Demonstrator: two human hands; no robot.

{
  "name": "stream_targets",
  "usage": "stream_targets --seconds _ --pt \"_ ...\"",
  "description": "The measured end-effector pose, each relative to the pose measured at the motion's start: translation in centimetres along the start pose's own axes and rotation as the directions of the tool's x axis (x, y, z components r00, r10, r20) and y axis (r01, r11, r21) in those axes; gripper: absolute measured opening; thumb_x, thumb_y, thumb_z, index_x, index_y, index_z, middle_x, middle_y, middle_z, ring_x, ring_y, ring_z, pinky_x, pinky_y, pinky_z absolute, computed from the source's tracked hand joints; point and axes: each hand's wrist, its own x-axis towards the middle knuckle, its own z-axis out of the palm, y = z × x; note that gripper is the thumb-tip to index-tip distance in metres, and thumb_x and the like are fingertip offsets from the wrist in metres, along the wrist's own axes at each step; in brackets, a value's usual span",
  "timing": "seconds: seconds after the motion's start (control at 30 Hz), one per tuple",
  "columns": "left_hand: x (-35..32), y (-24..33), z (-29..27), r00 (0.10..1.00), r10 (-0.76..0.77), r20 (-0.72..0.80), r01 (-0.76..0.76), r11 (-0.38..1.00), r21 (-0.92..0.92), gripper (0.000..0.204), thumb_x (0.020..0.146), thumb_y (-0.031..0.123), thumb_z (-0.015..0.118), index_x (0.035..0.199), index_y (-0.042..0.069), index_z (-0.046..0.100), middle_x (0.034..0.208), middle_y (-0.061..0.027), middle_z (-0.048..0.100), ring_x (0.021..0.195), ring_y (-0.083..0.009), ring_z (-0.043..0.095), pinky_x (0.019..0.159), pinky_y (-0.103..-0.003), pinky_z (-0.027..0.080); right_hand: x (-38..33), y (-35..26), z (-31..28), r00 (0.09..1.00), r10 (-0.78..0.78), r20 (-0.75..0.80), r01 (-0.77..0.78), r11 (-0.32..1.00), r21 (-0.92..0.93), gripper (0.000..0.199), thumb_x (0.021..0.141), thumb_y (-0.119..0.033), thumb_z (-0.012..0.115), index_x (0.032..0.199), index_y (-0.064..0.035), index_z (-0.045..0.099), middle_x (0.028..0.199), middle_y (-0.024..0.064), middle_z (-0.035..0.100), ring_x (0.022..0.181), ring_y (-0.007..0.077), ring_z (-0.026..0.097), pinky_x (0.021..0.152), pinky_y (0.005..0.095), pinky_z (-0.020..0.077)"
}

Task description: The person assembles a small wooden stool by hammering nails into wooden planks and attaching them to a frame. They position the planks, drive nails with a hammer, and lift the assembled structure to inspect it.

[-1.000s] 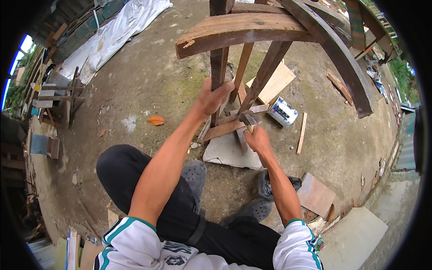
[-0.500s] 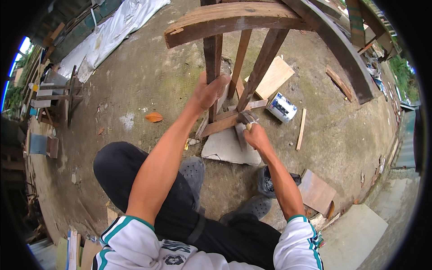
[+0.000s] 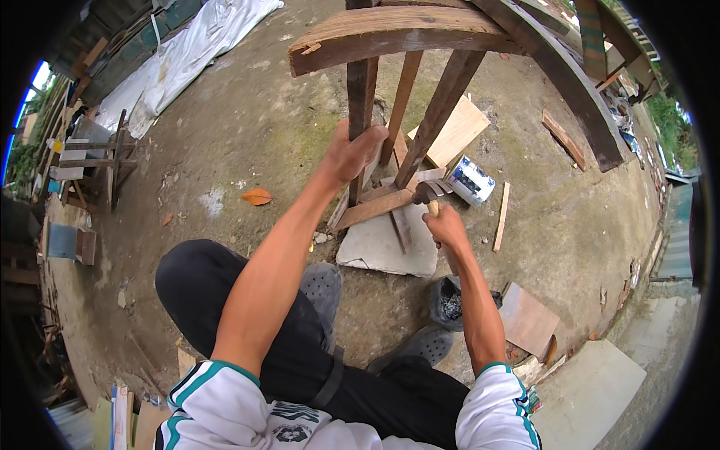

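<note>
A dark wooden frame (image 3: 405,45) of nailed bars stands tilted in front of me. My left hand (image 3: 354,154) is closed around one of its upright bars (image 3: 362,90). In my right hand (image 3: 445,226) is a claw hammer (image 3: 434,208), gripped by its pale handle. The hammer's head is beside the right end of the frame's low crosspiece (image 3: 373,210); whether they touch I cannot tell. Under the frame's lower end lies a flat grey concrete slab (image 3: 360,252). A dark container of nails (image 3: 450,302) stands close to my right forearm.
Right of the frame, a paint can (image 3: 471,181) lies near a pale board (image 3: 459,133) and a thin wood strip (image 3: 502,217). Plywood pieces (image 3: 529,319) rest at lower right. A white sheet (image 3: 180,67) and a small wooden stand (image 3: 112,161) are on the left.
The hammer and my right hand have shifted a little right, away from the crosspiece. The frame's upper part and my left hand have moved slightly right.
</note>
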Motion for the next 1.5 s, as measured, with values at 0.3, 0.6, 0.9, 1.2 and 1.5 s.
stream_targets --seconds 0.3,0.6,0.9,1.2,1.5 --pt "0.6 0.1 0.0 0.999 -0.022 -0.042 0.021 1.0 -0.01 0.038 0.092 0.025 0.059 0.06 0.013 0.041 0.051 0.0051 0.034 0.044 -0.0074 0.032 0.043 -0.028 0.026 0.3 4.9 1.0 0.983 0.127 -0.134 -0.106 0.983 0.151 0.03 0.087 -0.026 0.068 0.09 0.0032 0.061 0.062 0.0128 0.061 0.052 0.0255 0.064 0.049 0.0417 0.0514" --pt "1.0 -0.4 0.2 0.999 -0.013 -0.047 0.016 0.997 0.07 0.038 0.094 0.026 0.053 0.062 0.01 0.037 0.054 0.001 0.036 0.046 -0.0095 0.036 0.047 -0.028 0.031 -0.6 12.4 -3.5 0.977 0.065 -0.201 -0.169 0.812 -0.559 0.034 0.081 -0.027 0.064 0.099 0.0014 0.069 0.097 0.0253 0.071 0.092 0.0415 0.069 0.082 0.0504 0.054" --pt "-0.3 -2.8 0.9 0.978 0.083 -0.192 -0.063 0.992 0.111 0.034 0.096 0.033 0.062 0.077 0.006 0.056 0.065 -0.0007 0.052 0.057 -0.0102 0.052 0.053 -0.027 0.043 -3.0 20.8 -4.7 0.985 0.172 0.021 -0.107 0.697 -0.709 0.041 0.083 -0.029 0.066 0.113 -0.0013 0.061 0.11 0.0242 0.068 0.102 0.0392 0.067 0.087 0.0496 0.0544" --pt "-1.0 -4.9 0.0 0.966 0.074 -0.249 -0.035 0.987 0.155 0.032 0.096 0.034 0.066 0.087 0.004 0.059 0.072 -0.0024 0.056 0.064 -0.012 0.057 0.058 -0.028 0.047 -6.9 13.9 -7.1 0.977 0.091 0.194 0.079 0.69 -0.72 0.024 0.083 -0.02 0.059 0.089 0.0008 0.069 0.089 0.0233 0.071 0.085 0.0402 0.069 0.074 0.0485 0.0565" --pt "-1.2 -5.8 1.1 0.94 0.095 -0.328 -0.027 0.978 0.205 0.032 0.094 0.03 0.069 0.079 0.003 0.064 0.072 -0.0026 0.062 0.066 -0.0108 0.059 0.064 -0.028 0.049 -10.8 21.6 1.6 0.975 -0.051 0.216 0.168 0.803 -0.571 0.017 0.079 -0.006 0.057 0.088 0.0012 0.069 0.086 0.0259 0.069 0.085 0.0431 0.069 0.075 0.0505 0.0563"
